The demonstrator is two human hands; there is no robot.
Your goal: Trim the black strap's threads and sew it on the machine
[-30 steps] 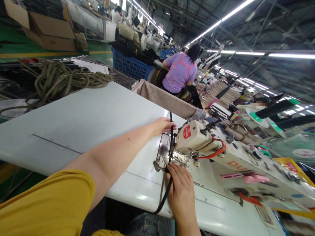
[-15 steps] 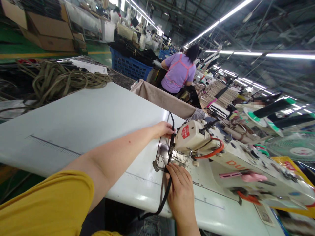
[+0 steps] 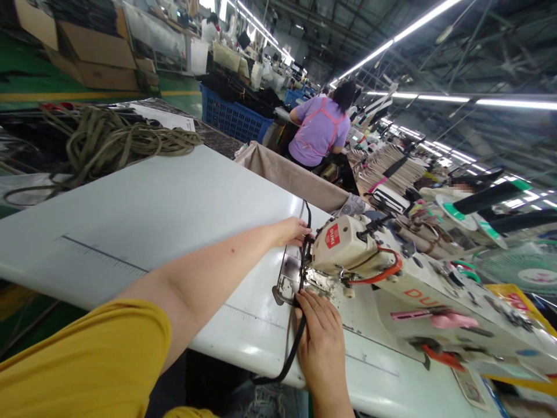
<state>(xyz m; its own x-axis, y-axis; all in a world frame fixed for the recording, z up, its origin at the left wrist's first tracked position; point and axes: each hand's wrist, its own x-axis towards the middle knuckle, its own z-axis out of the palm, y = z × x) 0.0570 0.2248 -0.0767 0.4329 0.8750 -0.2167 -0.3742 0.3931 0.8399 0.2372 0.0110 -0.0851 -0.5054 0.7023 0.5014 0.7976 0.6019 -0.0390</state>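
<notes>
A black strap (image 3: 295, 343) runs over the metal plate (image 3: 290, 271) under the head of a cream sewing machine (image 3: 348, 251) on the white table (image 3: 165, 215). My left hand (image 3: 296, 230) reaches behind the needle and pinches the far end of the strap, fingers closed. Nearer to me, my right hand (image 3: 319, 331) presses the strap down just in front of the plate, its fingers laid together on it. The strap's loose part hangs over the table's front edge.
A heap of olive webbing (image 3: 104, 139) lies at the table's far left. A beige cloth bin (image 3: 291, 174) stands behind the table. A person in a purple top (image 3: 319, 130) sits beyond it. Cardboard boxes (image 3: 91, 58) and a blue crate (image 3: 232, 116) are farther back.
My left hand has drawn back a little toward the needle with the strap's far end. The hanging loop at the table's edge has shifted slightly. My right hand has stayed put.
</notes>
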